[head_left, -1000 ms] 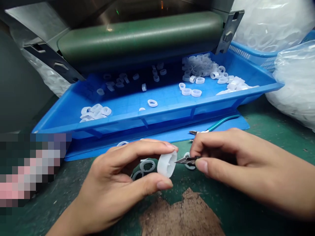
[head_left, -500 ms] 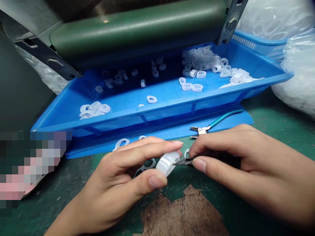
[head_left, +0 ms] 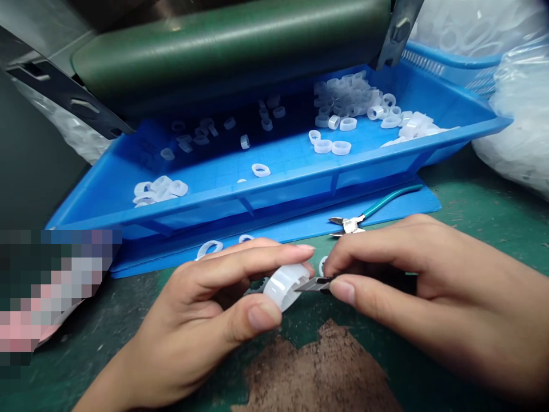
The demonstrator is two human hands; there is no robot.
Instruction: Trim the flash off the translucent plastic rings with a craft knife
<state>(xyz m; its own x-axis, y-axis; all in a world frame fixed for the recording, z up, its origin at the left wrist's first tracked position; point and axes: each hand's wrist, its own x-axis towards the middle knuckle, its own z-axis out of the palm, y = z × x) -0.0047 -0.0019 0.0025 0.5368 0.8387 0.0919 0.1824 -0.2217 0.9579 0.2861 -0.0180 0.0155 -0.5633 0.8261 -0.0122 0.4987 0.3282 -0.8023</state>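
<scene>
Between the thumb and fingers of my left hand (head_left: 214, 303) is a translucent white plastic ring (head_left: 285, 285), tilted with its opening toward the right. My right hand (head_left: 398, 292) pinches a small knife (head_left: 315, 284) with a narrow metal blade. The blade's tip reaches the ring's right-hand edge; whether it cuts in, I cannot tell. Most of the handle is hidden by my fingers. Another white ring (head_left: 323, 265) shows partly behind my right fingertips. Two more lie beyond my left hand, one of them a loose ring (head_left: 209, 249).
A blue tray (head_left: 291, 191) with many white rings stands beneath a green roller (head_left: 231, 54). Cutting pliers with teal handles (head_left: 351, 222) rest on a blue sheet (head_left: 300, 231). Plastic bags (head_left: 523, 126) stand at the right. A torn brown patch (head_left: 321, 372) lies on the green table near me.
The ring has shifted slightly left with my left hand and turned a little. The knife tip has moved slightly left with it, staying at the ring's edge. The camera view has shifted a little.
</scene>
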